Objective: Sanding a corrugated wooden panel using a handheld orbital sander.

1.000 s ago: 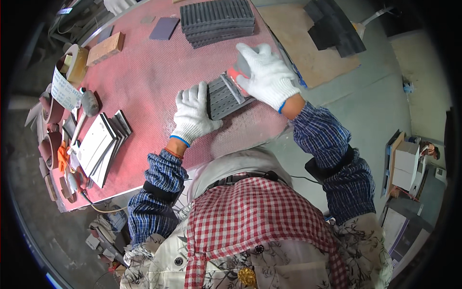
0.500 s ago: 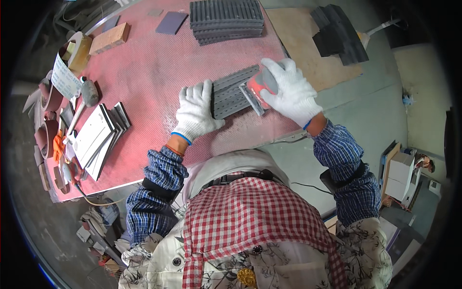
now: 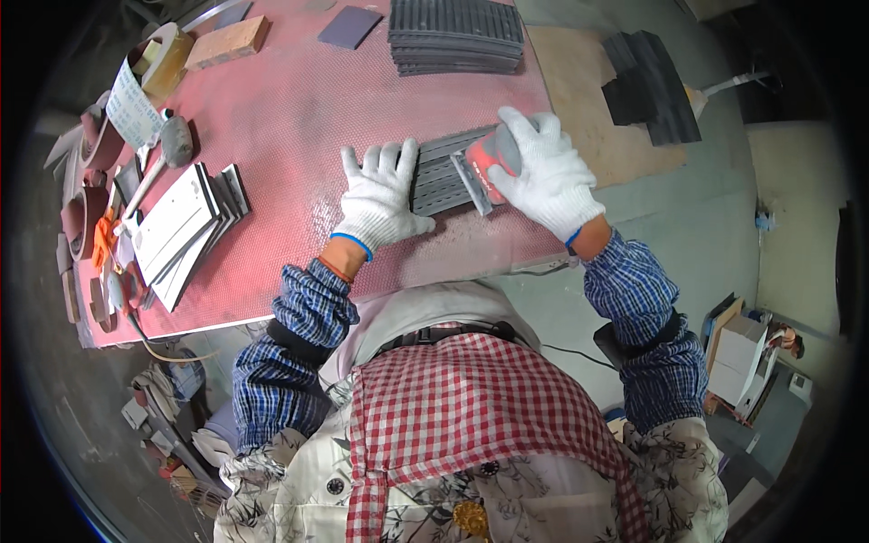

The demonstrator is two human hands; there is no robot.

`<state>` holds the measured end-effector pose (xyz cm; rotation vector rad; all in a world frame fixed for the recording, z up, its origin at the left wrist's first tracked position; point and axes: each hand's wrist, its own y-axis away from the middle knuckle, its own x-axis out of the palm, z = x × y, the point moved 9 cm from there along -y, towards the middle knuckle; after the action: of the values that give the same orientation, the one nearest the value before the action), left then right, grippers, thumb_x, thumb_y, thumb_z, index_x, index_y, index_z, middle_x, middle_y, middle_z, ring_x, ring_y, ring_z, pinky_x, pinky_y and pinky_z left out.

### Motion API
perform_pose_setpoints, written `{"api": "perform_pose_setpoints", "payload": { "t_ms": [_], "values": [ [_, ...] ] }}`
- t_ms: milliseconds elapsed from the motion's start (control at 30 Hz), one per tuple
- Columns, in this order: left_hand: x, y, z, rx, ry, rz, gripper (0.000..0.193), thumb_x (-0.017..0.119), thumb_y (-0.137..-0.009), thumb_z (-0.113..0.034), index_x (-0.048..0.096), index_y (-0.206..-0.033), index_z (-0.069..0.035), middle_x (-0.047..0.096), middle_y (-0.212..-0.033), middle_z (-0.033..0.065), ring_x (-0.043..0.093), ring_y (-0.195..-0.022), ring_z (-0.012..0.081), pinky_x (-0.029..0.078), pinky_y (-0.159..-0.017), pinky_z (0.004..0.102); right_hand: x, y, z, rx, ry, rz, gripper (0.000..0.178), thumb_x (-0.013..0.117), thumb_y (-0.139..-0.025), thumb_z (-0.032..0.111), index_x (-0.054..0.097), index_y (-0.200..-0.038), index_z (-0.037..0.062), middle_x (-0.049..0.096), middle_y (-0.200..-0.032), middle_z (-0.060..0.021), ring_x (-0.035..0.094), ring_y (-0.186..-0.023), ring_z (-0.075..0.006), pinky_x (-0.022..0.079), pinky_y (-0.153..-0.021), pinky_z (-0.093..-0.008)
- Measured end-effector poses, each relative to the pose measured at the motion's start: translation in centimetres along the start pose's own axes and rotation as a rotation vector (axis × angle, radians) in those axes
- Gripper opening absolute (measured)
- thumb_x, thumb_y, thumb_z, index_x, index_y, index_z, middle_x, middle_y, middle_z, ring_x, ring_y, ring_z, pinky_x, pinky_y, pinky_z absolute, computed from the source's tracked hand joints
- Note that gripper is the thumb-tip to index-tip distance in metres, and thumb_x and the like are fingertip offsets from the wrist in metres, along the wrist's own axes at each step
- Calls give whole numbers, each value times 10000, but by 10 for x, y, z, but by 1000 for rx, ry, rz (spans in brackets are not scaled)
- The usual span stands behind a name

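Note:
A dark grey slotted panel [image 3: 438, 177] lies on the red textured mat, slightly tilted to the edge nearest me. My left hand [image 3: 382, 195], in a white knit glove, rests against the panel's left end. Its fingers are spread and point away from me, and the thumb lies along the near side. My right hand [image 3: 550, 176], gloved too, is wrapped round a red and grey sander [image 3: 493, 161]. The sander's flat pad sits on the panel's right part, and that end is partly hidden under the tool and glove.
Ahead stands a stack of dark slotted panels [image 3: 455, 41]. More dark pieces [image 3: 647, 86] lie on a brown board at the far right. To the left are white-faced panels [image 3: 178, 231], a mallet [image 3: 174, 145], abrasive rolls [image 3: 88, 222], a tape roll [image 3: 167, 61] and a brick [image 3: 226, 42].
The view has shifted, so the table items appear moved. My left hand's fingers are straighter and more spread. The sander sits slightly closer to my left hand on the panel.

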<state>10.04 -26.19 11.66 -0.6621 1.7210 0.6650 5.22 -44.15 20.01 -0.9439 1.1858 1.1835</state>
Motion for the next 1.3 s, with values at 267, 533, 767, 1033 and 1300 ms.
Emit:
{"api": "perform_pose_setpoints", "payload": {
  "t_ms": [267,533,767,1033,1300],
  "values": [
    [3,27,27,147,258,-241,1276,958,-523,-405,280,-1533,-20,422,-1436,213,419,-1363,439,324,-1182,583,-8,-48,7,125,-3,-85,698,759,-842,377,474,-1450,186,525,-1313,-254,646,-1067,-464,562,-888,-519],
    [20,39,53,214,597,-349,1407,990,-519,-337,160,-1616,-44,354,-1513,293,417,-1389,477,410,-1159,527,7,-58,67,80,-11,-63,680,745,-870,393,464,-1449,174,511,-1279,-237,623,-1103,-446,577,-832,-545],
    [42,42,66,80,711,-365,1532,1002,-500,-495,84,-1630,-20,325,-1539,296,400,-1416,463,401,-1168,514,12,-63,105,35,22,-13,626,735,-887,392,466,-1402,158,517,-1284,-232,615,-1141,-454,588,-815,-554],
    [53,47,73,105,739,-323,1594,990,-478,-562,30,-1635,-32,313,-1555,288,395,-1432,448,395,-1180,504,-1,-56,26,161,10,-107,709,753,-844,405,463,-1449,175,526,-1289,-280,653,-1085,-463,560,-878,-547],
    [67,44,77,49,771,-324,1431,997,-548,-352,101,-1617,-31,368,-1502,255,425,-1395,439,408,-1173,497,-6,-56,25,247,20,-97,713,753,-850,418,457,-1453,177,519,-1310,-284,638,-1109,-471,553,-901,-540]
  ]
}}
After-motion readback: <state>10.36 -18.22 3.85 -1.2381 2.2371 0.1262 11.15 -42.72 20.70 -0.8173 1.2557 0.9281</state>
